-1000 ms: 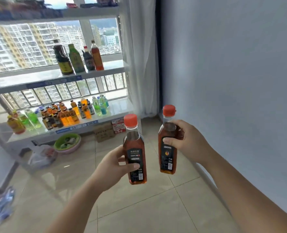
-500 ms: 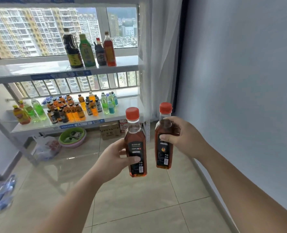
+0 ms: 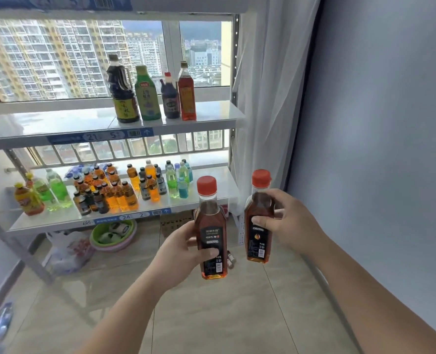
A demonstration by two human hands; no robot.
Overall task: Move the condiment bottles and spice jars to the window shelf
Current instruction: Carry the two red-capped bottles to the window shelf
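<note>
hands: left hand (image 3: pixel 178 254) clamped on left bottle (image 3: pixel 209 215), right hand (image 3: pixel 291 221) on right bottle (image 3: pixel 258 247); four bottles (image 3: pixel 148 98) on window shelf (image 3: pixel 58 121)

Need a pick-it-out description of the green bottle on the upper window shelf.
Look at the upper shelf in front of the window. In the row standing there, the green bottle is second from the left, between a dark handled jug and a small dark bottle. It is the only one with a pale green body.
</note>
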